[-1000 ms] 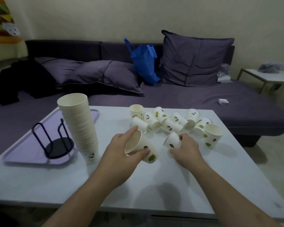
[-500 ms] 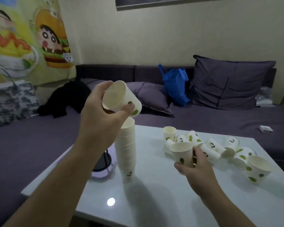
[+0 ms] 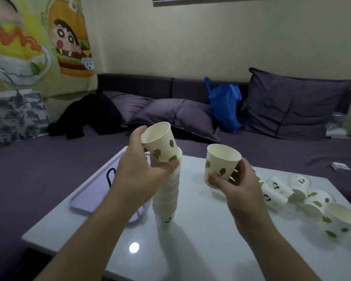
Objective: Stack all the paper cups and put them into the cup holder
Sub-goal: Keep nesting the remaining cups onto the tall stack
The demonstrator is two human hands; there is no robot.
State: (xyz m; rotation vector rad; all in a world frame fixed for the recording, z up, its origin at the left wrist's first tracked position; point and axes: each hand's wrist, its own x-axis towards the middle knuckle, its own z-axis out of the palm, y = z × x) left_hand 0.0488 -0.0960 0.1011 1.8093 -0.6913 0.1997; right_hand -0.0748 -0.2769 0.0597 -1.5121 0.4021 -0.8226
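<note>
On the bench [image 3: 201, 230], mid-frame, the tall stack [image 3: 167, 199] is standing. The left hand [image 3: 138, 175] is gripping a tilted cup [image 3: 160, 141] at its top; seating needs straightening. The right hand [image 3: 235, 185] is pinching another cup [image 3: 221, 165]. Loose cups [image 3: 304, 197] are lying lower right.

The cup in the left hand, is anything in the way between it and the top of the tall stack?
Nothing visible. The left hand holds the leaf-print cup tilted right at the top of the tall stack, no other object between them. The right hand holds a second cup off to the right, clear of it.
</note>
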